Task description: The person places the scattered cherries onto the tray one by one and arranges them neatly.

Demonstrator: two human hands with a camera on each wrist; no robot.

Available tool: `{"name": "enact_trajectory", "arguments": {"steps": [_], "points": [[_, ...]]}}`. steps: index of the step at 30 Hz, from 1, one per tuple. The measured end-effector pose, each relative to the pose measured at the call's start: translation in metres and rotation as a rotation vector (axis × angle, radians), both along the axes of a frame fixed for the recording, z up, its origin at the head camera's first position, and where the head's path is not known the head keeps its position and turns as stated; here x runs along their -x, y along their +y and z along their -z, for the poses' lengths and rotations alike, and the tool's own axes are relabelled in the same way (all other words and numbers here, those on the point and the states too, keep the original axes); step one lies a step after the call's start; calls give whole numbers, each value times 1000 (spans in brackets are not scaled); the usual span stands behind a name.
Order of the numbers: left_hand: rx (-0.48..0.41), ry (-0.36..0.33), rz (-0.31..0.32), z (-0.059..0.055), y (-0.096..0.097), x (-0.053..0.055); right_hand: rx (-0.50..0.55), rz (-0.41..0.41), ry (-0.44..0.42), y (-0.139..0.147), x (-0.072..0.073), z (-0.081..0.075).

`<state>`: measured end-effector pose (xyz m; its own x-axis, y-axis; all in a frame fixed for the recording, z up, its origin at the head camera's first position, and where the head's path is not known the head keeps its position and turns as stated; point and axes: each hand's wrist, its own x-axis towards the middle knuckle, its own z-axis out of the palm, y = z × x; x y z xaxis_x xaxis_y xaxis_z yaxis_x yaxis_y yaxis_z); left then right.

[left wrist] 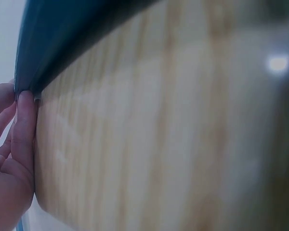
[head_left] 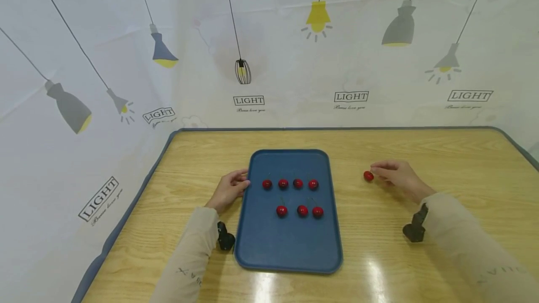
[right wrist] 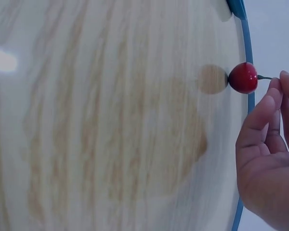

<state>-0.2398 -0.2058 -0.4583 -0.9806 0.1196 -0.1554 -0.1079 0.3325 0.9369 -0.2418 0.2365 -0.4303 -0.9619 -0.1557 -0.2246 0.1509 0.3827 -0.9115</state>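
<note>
A blue rectangular tray (head_left: 290, 251) lies on the wooden table, bearing two rows of red cherries. The far row has several, among them one cherry (head_left: 313, 184) at its right end; three make up the near row, such as the cherry (head_left: 281, 211) on the left. At the tray's left edge, my left hand (head_left: 229, 190) holds the rim between thumb and fingers. Right of the tray, my right hand (head_left: 397, 176) pinches a cherry (right wrist: 243, 78) by its thin green stem (right wrist: 265, 77), with the fruit right at the tabletop.
The wooden table (head_left: 379, 237) has a dark blue edge (head_left: 337, 128). Behind it and at the left hangs a white sheet (head_left: 286, 69) printed with lamps. Black wrist cameras, one on the left (head_left: 225, 237) and one on the right (head_left: 414, 230), sit beside the sleeves.
</note>
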Motion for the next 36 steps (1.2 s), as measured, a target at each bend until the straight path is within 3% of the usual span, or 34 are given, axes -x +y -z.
{"name": "enact_trajectory", "arguments": {"steps": [3, 15, 29, 36], "points": [[-6, 1, 5, -1, 1, 0, 38, 1, -14, -1, -1, 0], [25, 12, -4, 1, 1, 1, -9, -29, -4, -7, -9, -9], [21, 5, -1, 3, -1, 1, -221, -208, 364, -45, -23, -26], [22, 9, -2, 2, 0, 2, -281, -245, 469, -65, -24, -32]]}}
